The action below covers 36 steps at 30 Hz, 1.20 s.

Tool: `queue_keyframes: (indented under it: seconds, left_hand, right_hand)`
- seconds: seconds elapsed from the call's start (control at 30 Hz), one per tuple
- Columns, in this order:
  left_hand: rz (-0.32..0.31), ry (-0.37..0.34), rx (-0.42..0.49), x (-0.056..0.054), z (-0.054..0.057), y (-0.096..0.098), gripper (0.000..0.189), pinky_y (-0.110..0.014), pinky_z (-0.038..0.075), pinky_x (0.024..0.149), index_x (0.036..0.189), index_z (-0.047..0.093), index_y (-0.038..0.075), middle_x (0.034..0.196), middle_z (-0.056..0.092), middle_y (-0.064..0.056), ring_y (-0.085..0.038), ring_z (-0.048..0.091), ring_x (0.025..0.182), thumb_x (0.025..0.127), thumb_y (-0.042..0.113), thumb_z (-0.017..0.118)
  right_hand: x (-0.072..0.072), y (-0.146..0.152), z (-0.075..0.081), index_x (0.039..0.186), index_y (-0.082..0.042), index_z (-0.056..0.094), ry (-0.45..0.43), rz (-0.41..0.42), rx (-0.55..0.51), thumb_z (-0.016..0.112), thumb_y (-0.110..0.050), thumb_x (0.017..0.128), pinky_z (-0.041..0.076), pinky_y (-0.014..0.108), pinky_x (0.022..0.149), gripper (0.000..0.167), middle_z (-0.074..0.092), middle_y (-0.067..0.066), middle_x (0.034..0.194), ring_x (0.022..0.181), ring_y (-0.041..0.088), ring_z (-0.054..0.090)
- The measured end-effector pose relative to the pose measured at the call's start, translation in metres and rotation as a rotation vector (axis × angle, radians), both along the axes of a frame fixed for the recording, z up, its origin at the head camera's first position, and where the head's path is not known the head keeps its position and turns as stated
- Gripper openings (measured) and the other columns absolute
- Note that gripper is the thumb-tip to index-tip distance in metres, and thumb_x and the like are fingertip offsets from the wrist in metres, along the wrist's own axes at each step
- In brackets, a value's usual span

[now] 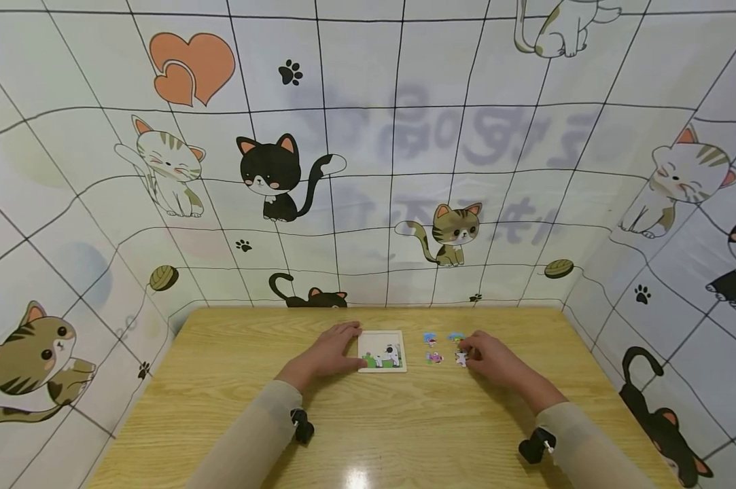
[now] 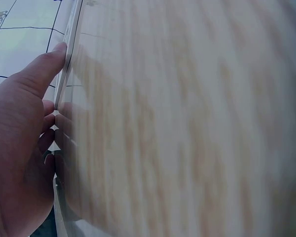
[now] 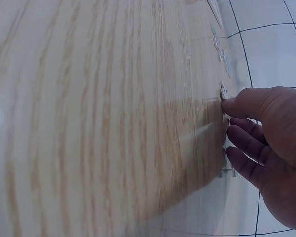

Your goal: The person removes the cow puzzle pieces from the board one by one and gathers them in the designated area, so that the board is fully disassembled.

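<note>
A square puzzle board [image 1: 382, 333] with a pale rim lies flat on the table, with green and white picture pieces fitted along its lower part. My left hand [image 1: 327, 351] rests against the board's left side, thumb at the lower corner and fingers by the upper one. In the left wrist view, the thumb [image 2: 49, 59] reaches along the board's edge. To the right, my right hand [image 1: 493, 356] pinches a white puzzle piece [image 1: 461, 358] at table level. In the right wrist view, the thumb [image 3: 237, 104] presses on that piece [image 3: 223, 90]; the index finger is mostly hidden.
Loose puzzle pieces lie between board and right hand: a blue one [image 1: 429, 337], a pink one [image 1: 434, 357] and a blue-green one [image 1: 455, 336]. The wooden table [image 1: 368, 414] ends at a cat-printed sheet [image 1: 368, 251] behind and at both sides.
</note>
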State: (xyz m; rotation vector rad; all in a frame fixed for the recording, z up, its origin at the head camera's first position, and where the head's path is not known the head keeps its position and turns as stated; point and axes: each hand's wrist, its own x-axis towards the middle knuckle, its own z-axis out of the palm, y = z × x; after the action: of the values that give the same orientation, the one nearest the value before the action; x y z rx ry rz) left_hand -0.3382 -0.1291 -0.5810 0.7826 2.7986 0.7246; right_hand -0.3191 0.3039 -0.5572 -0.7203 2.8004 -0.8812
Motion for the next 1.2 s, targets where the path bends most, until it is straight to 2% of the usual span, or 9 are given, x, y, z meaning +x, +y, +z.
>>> queue_keyframes:
  seconds: [0.33, 0.57, 0.73, 0.93, 1.2]
  left_hand:
    - [-0.005, 0.005, 0.031, -0.003, -0.009, -0.002, 0.093, -0.065, 0.023, 0.132, 0.166, 0.047, 0.005, 0.179, 0.033, -0.012, -0.041, 0.026, 0.165, 0.099, 0.063, 0.076]
    - [-0.009, 0.0, 0.007, 0.0, 0.0, -0.001, 0.088, -0.064, 0.025, 0.131, 0.167, 0.046, 0.006, 0.179, 0.033, -0.012, -0.04, 0.027, 0.165, 0.102, 0.058, 0.076]
    - [-0.005, 0.011, -0.008, 0.001, 0.001, 0.0, 0.087, -0.064, 0.026, 0.13, 0.166, 0.047, 0.006, 0.178, 0.034, -0.011, -0.04, 0.029, 0.165, 0.101, 0.055, 0.078]
    - [0.0, 0.009, -0.015, 0.001, 0.002, 0.0, 0.087, -0.061, 0.027, 0.131, 0.167, 0.047, 0.008, 0.179, 0.034, -0.007, -0.037, 0.029, 0.165, 0.101, 0.057, 0.077]
    - [-0.001, 0.001, -0.009, 0.001, 0.001, 0.0, 0.087, -0.062, 0.025, 0.132, 0.167, 0.047, 0.008, 0.179, 0.033, -0.008, -0.037, 0.028, 0.166, 0.101, 0.057, 0.076]
  right_hand:
    - [0.003, 0.0, 0.004, 0.134, 0.009, 0.071, -0.01, -0.006, -0.007, 0.074, 0.003, 0.101, 0.055, 0.039, 0.078, 0.033, 0.065, 0.01, 0.113, 0.095, 0.02, 0.061]
    - [0.004, 0.001, 0.007, 0.137, 0.006, 0.071, -0.041, -0.034, -0.039, 0.073, 0.0, 0.103, 0.056, 0.041, 0.081, 0.035, 0.066, 0.01, 0.117, 0.098, 0.021, 0.062]
    - [0.007, -0.004, 0.011, 0.133, 0.005, 0.072, -0.012, -0.009, -0.079, 0.074, -0.001, 0.103, 0.058, 0.036, 0.077, 0.03, 0.066, 0.012, 0.117, 0.097, 0.019, 0.064]
    - [0.007, -0.023, 0.015, 0.127, 0.007, 0.073, 0.064, 0.064, -0.119, 0.076, -0.002, 0.104, 0.059, 0.032, 0.074, 0.025, 0.068, 0.019, 0.118, 0.094, 0.019, 0.066]
    - [0.006, -0.066, 0.021, 0.124, 0.003, 0.075, 0.051, -0.017, -0.081, 0.077, -0.006, 0.103, 0.056, 0.031, 0.07, 0.023, 0.067, 0.011, 0.113, 0.088, 0.014, 0.063]
